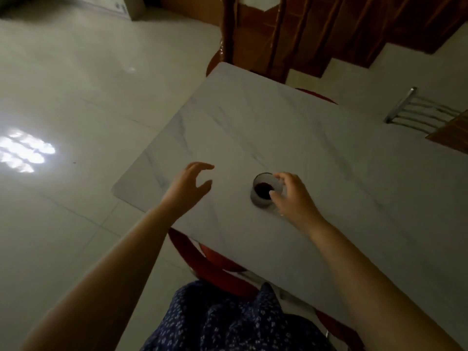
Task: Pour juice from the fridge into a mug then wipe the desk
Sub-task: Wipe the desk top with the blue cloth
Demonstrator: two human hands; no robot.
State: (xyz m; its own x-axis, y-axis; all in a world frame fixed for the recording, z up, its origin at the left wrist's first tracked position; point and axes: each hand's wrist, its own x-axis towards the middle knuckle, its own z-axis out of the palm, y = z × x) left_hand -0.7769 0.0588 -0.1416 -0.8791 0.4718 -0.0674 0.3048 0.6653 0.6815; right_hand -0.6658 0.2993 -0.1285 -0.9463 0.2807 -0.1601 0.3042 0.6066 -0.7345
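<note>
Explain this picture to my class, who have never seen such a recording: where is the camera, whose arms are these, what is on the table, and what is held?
There is no machine here. A person wears one wide-angle camera on the head, and it looks forward and down, so the two bare arms reaching in from the bottom are the wearer's own. This is the only view.

A pale marble-look table stands on a tiled floor, with chairs around it. The only thing seen on it is a small mug with dark juice inside.

The right hand has its fingers and thumb curled round the mug. The left hand holds nothing; it hangs over the table near the edge, fingers loosely curved. No cloth for wiping is in view.
</note>
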